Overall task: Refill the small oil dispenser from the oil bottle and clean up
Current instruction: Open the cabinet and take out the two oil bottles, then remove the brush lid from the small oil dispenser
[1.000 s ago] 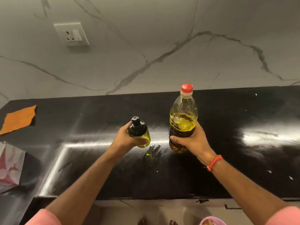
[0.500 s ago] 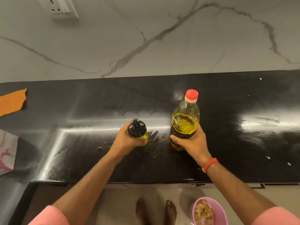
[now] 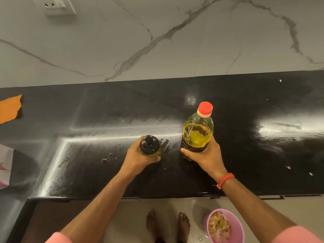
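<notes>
A small oil dispenser [image 3: 150, 145] with a black pump top and yellow oil inside stands on the black counter [image 3: 245, 155]; my left hand [image 3: 138, 157] grips its body from the left. To its right stands the clear oil bottle [image 3: 198, 132], red cap on, partly filled with yellow oil. My right hand [image 3: 204, 156] is wrapped round its lower half. Both containers are upright and a short gap apart. Oily smears [image 3: 164, 142] mark the counter between them.
An orange cloth [image 3: 10, 108] lies at the counter's far left, with a white patterned sheet [image 3: 5, 165] below it. A socket [image 3: 56, 5] sits on the marble wall. On the floor are my bare feet and a pink bowl [image 3: 225, 227] of scraps.
Both hands have lowered the dispenser and the bottle from above the counter down onto its surface. The camera has tilted down, so the floor, feet and pink bowl show.
</notes>
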A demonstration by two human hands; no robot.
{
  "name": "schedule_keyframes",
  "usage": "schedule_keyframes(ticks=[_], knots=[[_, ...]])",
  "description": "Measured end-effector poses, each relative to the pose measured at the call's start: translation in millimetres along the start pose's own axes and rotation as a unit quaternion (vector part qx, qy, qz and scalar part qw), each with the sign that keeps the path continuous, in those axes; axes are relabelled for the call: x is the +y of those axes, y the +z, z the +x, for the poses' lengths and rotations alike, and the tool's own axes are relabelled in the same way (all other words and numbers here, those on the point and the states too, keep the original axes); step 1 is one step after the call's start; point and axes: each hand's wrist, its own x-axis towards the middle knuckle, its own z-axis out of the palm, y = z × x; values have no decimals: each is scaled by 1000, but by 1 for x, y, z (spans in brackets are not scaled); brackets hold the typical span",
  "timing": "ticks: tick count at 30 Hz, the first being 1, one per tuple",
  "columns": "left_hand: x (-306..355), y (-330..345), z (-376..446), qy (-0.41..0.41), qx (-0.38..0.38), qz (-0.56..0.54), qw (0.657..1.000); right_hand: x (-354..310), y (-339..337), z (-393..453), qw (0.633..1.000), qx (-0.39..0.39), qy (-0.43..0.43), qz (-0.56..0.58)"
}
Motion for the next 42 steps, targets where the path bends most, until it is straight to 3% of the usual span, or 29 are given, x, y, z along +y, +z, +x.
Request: schedule_keyframes(ticks=[8, 11, 15, 18, 21, 25, 31, 35, 42], knots=[[-6, -3, 0, -7, -36, 20, 999, 1, -1, -11, 999, -24, 25, 28], [-5, -13, -5, -13, -69, 21, 997, -4, -7, -26, 999, 29, 26, 16], [10, -36, -13, 26, -82, 127, 988, -21, -8, -69, 990, 140, 18, -6], [24, -54, -15, 79, -79, 200, 973, -31, 9, -99, 991, 134, -23, 7], [41, -66, -9, 147, -109, 330, 926, -35, 33, -110, 996, 71, -48, 8], [73, -62, -1, 195, -157, 524, 814, -30, 65, -94, 999, -34, -25, 1], [104, -40, 13, 245, -213, 646, 692, -28, 103, -41, 995, -92, 32, -29], [104, -33, 22, 245, -227, 672, 661, -27, 112, -20, 993, -104, 43, -34], [101, -28, 33, 257, -236, 668, 657, -19, 116, -19, 995, -70, 50, -45]])
